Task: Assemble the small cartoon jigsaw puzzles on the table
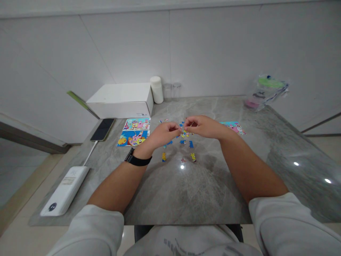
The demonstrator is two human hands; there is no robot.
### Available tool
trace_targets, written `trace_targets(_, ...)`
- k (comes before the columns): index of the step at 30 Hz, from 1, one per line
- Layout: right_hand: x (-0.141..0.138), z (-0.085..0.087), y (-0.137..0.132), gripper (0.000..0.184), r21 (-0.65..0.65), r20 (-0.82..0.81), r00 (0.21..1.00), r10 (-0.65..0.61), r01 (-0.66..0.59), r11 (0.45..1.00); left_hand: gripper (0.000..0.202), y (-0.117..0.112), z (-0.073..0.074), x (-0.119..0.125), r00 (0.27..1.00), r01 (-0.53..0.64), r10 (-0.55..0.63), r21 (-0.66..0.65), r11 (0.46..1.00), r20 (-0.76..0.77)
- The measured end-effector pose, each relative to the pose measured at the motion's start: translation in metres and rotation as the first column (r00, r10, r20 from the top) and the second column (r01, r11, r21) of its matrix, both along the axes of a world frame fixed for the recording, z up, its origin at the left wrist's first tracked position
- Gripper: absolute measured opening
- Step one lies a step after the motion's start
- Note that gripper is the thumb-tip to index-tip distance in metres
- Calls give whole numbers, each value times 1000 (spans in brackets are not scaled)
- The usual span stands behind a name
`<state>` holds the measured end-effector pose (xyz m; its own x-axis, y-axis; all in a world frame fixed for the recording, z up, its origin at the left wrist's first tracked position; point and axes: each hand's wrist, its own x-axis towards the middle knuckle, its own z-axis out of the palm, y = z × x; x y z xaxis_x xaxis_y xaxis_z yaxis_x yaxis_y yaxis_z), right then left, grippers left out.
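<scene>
Head view shows our left hand [169, 134] and right hand [201, 125], fingers curled, near scattered puzzle pieces [182, 142] at the frame's centre; whether either grips one we cannot tell, but we'd best pinch lightly by the edges.

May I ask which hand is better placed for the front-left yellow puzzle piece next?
Probably the left hand: it is nearer that yellow piece than the right hand, though whether either holds anything is unclear.
</scene>
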<state>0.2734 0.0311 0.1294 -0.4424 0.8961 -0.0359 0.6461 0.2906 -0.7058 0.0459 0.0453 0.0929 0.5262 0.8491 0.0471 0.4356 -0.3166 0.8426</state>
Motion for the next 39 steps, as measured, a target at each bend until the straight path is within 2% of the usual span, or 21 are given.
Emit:
trace_targets(4, 3, -6, 3, 23, -53, 78, 992, 96, -92, 994, 25, -1, -2, 1, 998, 40, -40, 2, 999, -55)
trace_targets(8, 6, -13, 5, 19, -135, 163, 958, 234, -213, 968, 22, -2, -5, 2, 981, 161, -165, -41, 986, -104)
trace_targets(12, 7, -19, 7, 15, -183, 207, 931, 302, -266, 946, 23, -2, -11, 4, 960, 229, -244, -113, 967, -140)
trace_targets(19, 13, -19, 10, 16, -187, 229, 926, 300, -261, 947, 24, 4, -19, 1, 970, 193, -205, -99, 976, -127)
trace_targets(25, 14, -19, 13, 16, -171, 228, 931, 284, -249, 953, 22, 8, -27, 2, 971, 204, -216, -119, 972, -100)
trace_targets(34, 13, -25, 13, 18, -232, 226, 922, 315, -263, 936, 27, 6, -29, 7, 969, 200, -214, -112, 973, -127)
trace_targets(39, 11, -24, 13, 20, -218, 238, 917, 319, -270, 938, 21, 1, -28, 10, 973, 198, -206, -82, 977, -107)
